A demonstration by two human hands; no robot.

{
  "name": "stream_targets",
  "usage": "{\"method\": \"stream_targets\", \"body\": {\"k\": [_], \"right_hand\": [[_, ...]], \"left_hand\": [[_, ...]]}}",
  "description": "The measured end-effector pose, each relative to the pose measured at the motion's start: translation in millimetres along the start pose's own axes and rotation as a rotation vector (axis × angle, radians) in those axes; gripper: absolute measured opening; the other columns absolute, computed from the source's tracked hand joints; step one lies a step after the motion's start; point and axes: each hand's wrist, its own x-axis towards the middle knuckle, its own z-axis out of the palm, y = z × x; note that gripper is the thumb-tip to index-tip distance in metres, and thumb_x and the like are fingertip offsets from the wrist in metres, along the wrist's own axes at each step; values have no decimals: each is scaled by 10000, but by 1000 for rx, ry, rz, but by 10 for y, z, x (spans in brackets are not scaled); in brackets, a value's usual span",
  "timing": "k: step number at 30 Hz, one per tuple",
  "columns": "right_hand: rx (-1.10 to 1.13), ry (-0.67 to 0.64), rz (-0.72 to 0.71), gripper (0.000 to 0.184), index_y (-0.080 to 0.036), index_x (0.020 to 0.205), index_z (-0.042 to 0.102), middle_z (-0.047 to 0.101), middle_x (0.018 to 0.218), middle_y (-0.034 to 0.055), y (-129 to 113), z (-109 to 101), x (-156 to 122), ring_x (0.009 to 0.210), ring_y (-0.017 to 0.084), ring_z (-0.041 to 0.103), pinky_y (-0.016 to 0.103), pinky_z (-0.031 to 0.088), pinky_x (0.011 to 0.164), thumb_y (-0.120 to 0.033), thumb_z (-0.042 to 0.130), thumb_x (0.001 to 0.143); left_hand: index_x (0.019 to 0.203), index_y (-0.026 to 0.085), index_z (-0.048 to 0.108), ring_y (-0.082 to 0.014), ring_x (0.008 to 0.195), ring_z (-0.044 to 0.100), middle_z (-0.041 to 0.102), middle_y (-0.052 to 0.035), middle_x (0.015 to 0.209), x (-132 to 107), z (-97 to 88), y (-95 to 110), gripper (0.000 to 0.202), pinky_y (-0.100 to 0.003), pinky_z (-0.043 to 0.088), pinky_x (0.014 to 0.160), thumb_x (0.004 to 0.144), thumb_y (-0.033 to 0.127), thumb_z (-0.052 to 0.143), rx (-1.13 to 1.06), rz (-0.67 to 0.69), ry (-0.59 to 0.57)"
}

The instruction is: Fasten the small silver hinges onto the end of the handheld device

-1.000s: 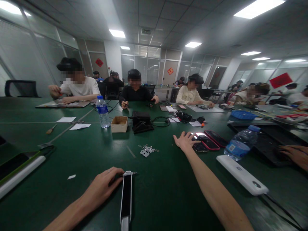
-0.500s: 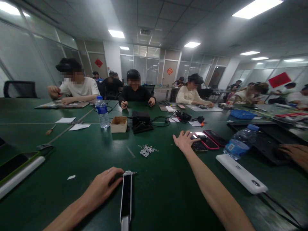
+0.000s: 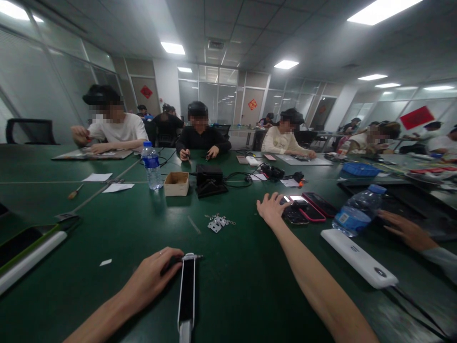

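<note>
My left hand (image 3: pixel 157 269) rests on the table with its fingers curled round a slim dark tool (image 3: pixel 173 262). The tool's metal tip seems to poke out past the top end of a long white-framed device with a black face (image 3: pixel 187 288); the fingers hide most of it. Further out, my right hand (image 3: pixel 272 208) reaches to the left side of several phones (image 3: pixel 312 208). Its fingers are apart and slightly bent, with the fingertips at or over the nearest phone; contact is hard to make out. Between my hands lie small metal plates and rings (image 3: pixel 217 223).
A water bottle (image 3: pixel 359 209) leans by a white power bank-like device (image 3: pixel 357 257) at right, near a co-worker's hand (image 3: pixel 407 231). Further back stand another bottle (image 3: pixel 152 166), a small box (image 3: pixel 176 184) and a black stand (image 3: pixel 209 181). A green-edged device (image 3: pixel 28 245) lies left.
My right hand's fingers have drawn in and bent a little beside the phones. The co-worker's hand at right has moved left towards the bottle. My left hand has barely moved.
</note>
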Motion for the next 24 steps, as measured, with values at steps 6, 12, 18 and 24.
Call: {"method": "stream_targets", "body": {"k": [6,12,18,24], "right_hand": [[-7,29,4,590,-144,1393,352,209,1464,222,-13,54,14,1326,433,126,752,-29,928,-475,263,913],[-18,83,14,543,-128,1353,412,265,1440,231,-42,42,-18,1313,425,177,741,28,936,-428,301,914],[-21,197,-123,410,-87,1251,505,409,1342,239,-85,-72,-149,1271,390,295,627,145,995,-256,377,899],[74,249,-383,327,-116,1163,539,539,1204,184,-362,-316,-371,1133,282,458,403,362,916,-164,365,890]], "left_hand": [[1026,223,605,-174,741,635,676,-34,926,12,2,0,241,-249,521,669,897,335,435,-11,2,-8],[1012,223,612,-180,772,640,678,-35,926,11,4,-3,230,-249,520,690,890,327,447,-2,0,-6],[1018,227,614,-172,717,622,672,-34,914,-5,24,-33,253,-253,513,663,899,355,432,9,2,14],[1020,218,612,-170,750,616,669,-37,935,5,-14,21,250,-247,507,687,897,351,439,-28,-32,-21]]}}
